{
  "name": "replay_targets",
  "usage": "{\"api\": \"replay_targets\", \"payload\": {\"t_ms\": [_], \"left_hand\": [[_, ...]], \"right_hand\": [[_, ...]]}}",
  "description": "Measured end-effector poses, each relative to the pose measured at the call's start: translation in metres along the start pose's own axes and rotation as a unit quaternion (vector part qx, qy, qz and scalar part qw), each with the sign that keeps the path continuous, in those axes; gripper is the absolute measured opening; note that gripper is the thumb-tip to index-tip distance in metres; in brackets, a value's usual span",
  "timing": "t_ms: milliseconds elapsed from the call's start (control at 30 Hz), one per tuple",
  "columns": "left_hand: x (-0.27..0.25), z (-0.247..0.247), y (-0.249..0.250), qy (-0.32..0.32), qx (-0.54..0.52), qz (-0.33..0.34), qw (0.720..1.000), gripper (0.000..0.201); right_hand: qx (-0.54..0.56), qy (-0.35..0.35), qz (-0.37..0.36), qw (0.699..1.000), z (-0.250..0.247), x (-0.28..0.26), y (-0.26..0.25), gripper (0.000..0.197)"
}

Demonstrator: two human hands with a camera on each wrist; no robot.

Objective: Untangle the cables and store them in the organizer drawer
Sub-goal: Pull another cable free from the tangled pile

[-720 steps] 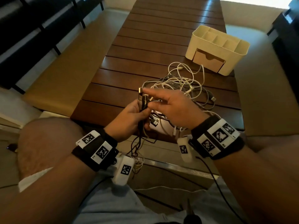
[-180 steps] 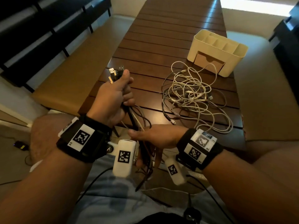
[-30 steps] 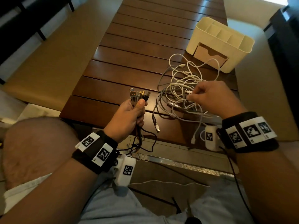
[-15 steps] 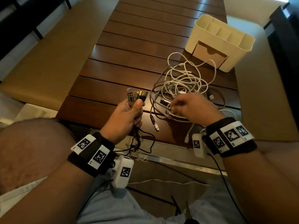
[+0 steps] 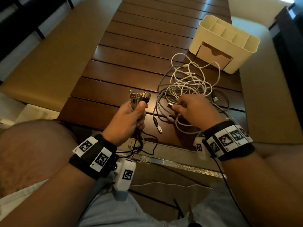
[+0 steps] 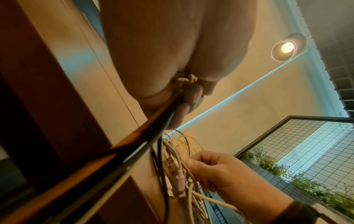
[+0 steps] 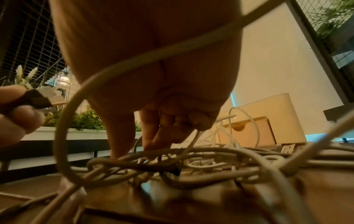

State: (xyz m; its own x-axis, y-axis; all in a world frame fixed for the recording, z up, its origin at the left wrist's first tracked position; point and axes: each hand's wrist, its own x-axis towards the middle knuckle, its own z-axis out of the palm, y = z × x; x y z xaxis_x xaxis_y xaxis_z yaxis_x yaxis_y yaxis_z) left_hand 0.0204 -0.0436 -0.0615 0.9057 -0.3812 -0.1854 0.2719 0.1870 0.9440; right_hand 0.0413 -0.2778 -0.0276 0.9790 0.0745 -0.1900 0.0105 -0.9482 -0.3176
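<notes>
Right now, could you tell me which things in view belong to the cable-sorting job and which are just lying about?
Part of the job:
- bundle of plugs gripped in the left hand
- USB plug pinched by the right hand
- tangled cables on the table
- organizer with its drawer closed

Just lying about:
- bench cushion
- ceiling lamp
- plants

Dim, warm light; glare streaks the worktop (image 5: 147, 51) far end. Wide-angle edges bend. Near cables (image 7: 134, 63) blur at the right wrist.
</notes>
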Motion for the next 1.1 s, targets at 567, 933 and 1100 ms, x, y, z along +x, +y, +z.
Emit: {"api": "replay_targets", "payload": {"t_ms": [567, 933, 1100], "left_hand": [[0.003, 0.007, -0.001, 0.044, -0.049, 0.002, 0.998, 0.036], [0.007, 0.016, 0.004, 0.072, -0.11, 0.004, 0.991, 0.03], [0.005, 0.017, 0.006, 0.065, -0.081, 0.013, 0.994, 0.022]], "right_hand": [[0.176, 0.148, -0.102, 0.968, -0.007, -0.007, -0.014, 0.013], [0.234, 0.03, -0.088, 0.968, 0.013, -0.012, -0.038, 0.014], [0.248, 0.019, -0.115, 0.962, 0.016, -0.013, -0.041, 0.011]]}}
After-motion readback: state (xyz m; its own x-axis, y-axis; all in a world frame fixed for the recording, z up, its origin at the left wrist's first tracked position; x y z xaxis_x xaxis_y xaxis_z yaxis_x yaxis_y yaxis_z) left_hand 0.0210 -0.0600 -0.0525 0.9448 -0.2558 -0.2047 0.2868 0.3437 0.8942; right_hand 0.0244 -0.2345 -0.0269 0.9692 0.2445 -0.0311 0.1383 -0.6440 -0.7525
